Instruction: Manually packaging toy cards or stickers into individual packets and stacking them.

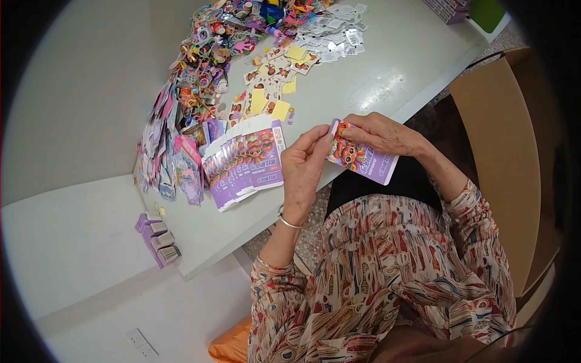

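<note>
Gripping one purple packet [362, 158], both hands, left [304, 169] and right [381, 134], pinch its edges.

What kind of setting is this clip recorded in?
Probably a small hand-packing or assembly workstation. A white table holds a fanned stack of flat purple cartons, a heap of colourful small toys and clear packets. Both hands hold one purple carton; a cardboard box stands alongside.

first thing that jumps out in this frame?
Both hands, left hand and right hand, meet mid-frame on a purple printed packet held over the table's edge. Just left of them, a fanned stack of matching packets lies on the white table, below a colourful heap of small trinkets at the top.
</note>
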{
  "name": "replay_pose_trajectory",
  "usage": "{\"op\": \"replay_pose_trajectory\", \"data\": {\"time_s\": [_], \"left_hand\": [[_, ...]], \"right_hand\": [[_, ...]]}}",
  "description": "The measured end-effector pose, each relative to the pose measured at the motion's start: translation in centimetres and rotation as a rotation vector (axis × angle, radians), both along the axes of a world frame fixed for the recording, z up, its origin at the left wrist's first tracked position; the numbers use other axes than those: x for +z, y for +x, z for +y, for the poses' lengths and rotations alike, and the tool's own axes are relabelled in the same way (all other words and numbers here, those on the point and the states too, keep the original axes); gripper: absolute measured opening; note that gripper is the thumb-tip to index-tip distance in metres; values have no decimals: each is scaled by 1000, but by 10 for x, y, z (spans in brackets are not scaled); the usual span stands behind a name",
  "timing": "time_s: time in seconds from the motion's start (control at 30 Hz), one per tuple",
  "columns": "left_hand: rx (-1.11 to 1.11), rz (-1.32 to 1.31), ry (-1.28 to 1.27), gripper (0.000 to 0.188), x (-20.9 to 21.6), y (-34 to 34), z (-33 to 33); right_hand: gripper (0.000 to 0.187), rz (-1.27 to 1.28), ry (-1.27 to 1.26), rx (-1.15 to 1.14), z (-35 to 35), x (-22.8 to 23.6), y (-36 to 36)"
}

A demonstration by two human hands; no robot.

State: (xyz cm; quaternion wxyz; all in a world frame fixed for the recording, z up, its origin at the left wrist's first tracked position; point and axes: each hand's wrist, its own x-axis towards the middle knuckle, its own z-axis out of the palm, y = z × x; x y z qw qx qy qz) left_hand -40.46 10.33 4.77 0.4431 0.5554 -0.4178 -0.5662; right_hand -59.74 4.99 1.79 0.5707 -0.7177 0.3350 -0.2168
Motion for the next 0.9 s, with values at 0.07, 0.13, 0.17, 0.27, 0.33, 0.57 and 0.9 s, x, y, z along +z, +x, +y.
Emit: {"op": "replay_pose_trajectory", "data": {"time_s": [0.07,0.13,0.17,0.27,0.33,0.57,0.9], "left_hand": [[32,-106,-54,25,-5,1,2],[53,-77,-66,24,-10,2,1],[71,-48,-78,24,-12,3,0],[52,-200,-136,22,-11,4,3],[13,-323,-180,22,-10,1,5],[-72,-793,-684,35,-19,-15,18],[-41,-294,-394,37,-17,-20,5]], "right_hand": [[36,-65,-43,-5,2,-1,1],[36,-36,-27,0,3,0,1],[35,-8,-12,2,2,1,1],[44,8,-9,-14,4,5,3],[44,8,-3,-21,5,2,2],[42,-61,-26,-25,6,-3,5],[41,86,-13,-19,-12,11,-9]]}}
